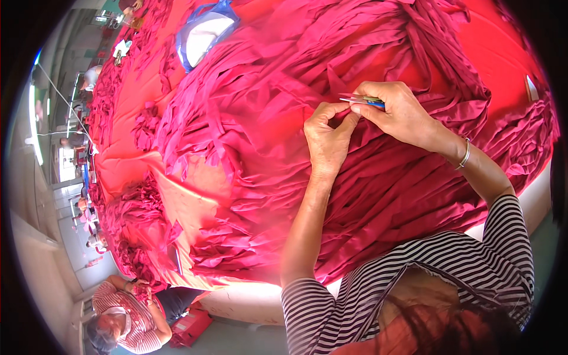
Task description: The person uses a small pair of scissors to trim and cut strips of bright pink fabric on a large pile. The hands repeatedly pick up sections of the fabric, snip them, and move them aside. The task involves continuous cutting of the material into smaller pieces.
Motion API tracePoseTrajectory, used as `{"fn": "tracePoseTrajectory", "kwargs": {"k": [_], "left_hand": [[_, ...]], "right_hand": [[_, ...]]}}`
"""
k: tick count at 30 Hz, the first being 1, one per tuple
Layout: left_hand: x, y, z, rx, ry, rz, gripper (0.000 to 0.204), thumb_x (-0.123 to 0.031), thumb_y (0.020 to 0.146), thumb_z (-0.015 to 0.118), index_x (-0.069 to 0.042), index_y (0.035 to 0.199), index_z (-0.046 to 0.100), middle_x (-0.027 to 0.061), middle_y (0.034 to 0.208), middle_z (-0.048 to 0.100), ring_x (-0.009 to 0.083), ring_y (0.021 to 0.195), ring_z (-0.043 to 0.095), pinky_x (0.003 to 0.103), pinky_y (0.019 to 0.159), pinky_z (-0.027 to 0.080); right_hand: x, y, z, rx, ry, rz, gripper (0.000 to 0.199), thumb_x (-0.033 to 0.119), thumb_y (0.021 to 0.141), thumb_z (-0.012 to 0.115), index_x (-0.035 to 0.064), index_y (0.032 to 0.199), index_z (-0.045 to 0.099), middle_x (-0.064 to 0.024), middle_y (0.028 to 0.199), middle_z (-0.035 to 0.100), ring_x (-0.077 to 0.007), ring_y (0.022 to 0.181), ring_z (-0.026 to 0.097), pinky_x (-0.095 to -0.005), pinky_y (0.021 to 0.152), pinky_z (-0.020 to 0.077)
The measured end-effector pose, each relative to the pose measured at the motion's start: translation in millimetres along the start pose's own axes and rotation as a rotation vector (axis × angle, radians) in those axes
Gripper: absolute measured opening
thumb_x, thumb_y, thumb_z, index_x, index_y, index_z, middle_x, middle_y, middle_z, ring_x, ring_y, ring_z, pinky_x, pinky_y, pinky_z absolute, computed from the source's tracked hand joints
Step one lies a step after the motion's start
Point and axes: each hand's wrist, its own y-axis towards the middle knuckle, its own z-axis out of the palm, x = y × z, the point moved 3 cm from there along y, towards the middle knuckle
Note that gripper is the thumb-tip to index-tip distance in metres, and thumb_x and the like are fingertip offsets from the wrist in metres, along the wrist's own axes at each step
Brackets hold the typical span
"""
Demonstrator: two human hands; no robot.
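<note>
Thread snips [371,101] with bright metal blades and a blue part on the handle sit in my right hand [402,112], whose fingers are closed around them. The blades point left, over the fingertips of my left hand [328,139]. That hand is pinched at thumb and forefinger, touching or almost touching my right fingertips; what it grips is too small to make out. Beneath both hands spreads a thick heap of long crimson fabric strips [378,195], creased and overlapping.
Bright red cloth [195,183] covers the wide table under the strips. A blue-edged bag [207,35] with white contents lies at the far side. A pale pointed object [532,87] rests at the right. Another person [130,313] in a striped top handles crimson fabric at the lower left.
</note>
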Motion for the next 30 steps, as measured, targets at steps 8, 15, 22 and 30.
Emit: {"fn": "tracePoseTrajectory", "kwargs": {"k": [8, 15, 22, 30], "left_hand": [[-1.8, 0.2, -1.9, 0.034, -0.064, -0.067, 0.015, -0.003, 0.083, 0.079, 0.002, 0.097, 0.075, 0.0038, 0.086, 0.073, 0.0076, 0.078, 0.063, 0.023, 0.073, 0.051], [5.6, -3.9, -2.7, 0.008, -0.196, -0.178, 0.015, -0.002, 0.085, 0.078, 0.002, 0.098, 0.075, 0.0051, 0.091, 0.073, 0.0088, 0.083, 0.064, 0.023, 0.079, 0.052], [8.3, -3.6, -2.6, -0.054, -0.151, -0.097, 0.012, -0.002, 0.081, 0.079, 0.002, 0.091, 0.075, 0.007, 0.087, 0.072, 0.0103, 0.08, 0.065, 0.026, 0.075, 0.051], [6.1, -4.6, -3.3, -0.059, -0.064, -0.072, 0.014, 0.002, 0.081, 0.076, 0.002, 0.094, 0.075, 0.0075, 0.087, 0.072, 0.0109, 0.08, 0.065, 0.025, 0.075, 0.051]], "right_hand": [[-26.7, 2.4, 5.7, 0.052, 0.715, 0.502, 0.018, 0.023, 0.094, 0.069, 0.0051, 0.094, 0.069, 0.0108, 0.064, 0.046, -0.0015, 0.054, 0.035, -0.0217, 0.047, 0.0261], [-20.9, 4.0, -31.3, -0.059, 0.19, 0.153, 0.026, 0.028, 0.096, 0.067, 0.0033, 0.104, 0.064, 0.0073, 0.068, 0.045, -0.0042, 0.058, 0.039, -0.024, 0.053, 0.0335], [13.9, -21.4, -25.6, 0.09, 0.01, 0.061, 0.015, 0.011, 0.095, 0.063, 0.0026, 0.108, 0.059, -0.0136, 0.087, 0.067, -0.0245, 0.079, 0.067, -0.035, 0.074, 0.0504], [9.7, -21.4, -10.4, 0.044, -0.094, -0.025, 0.017, 0.009, 0.092, 0.064, 0.0024, 0.107, 0.061, -0.0142, 0.091, 0.069, -0.0318, 0.082, 0.067, -0.0396, 0.072, 0.0502]]}}
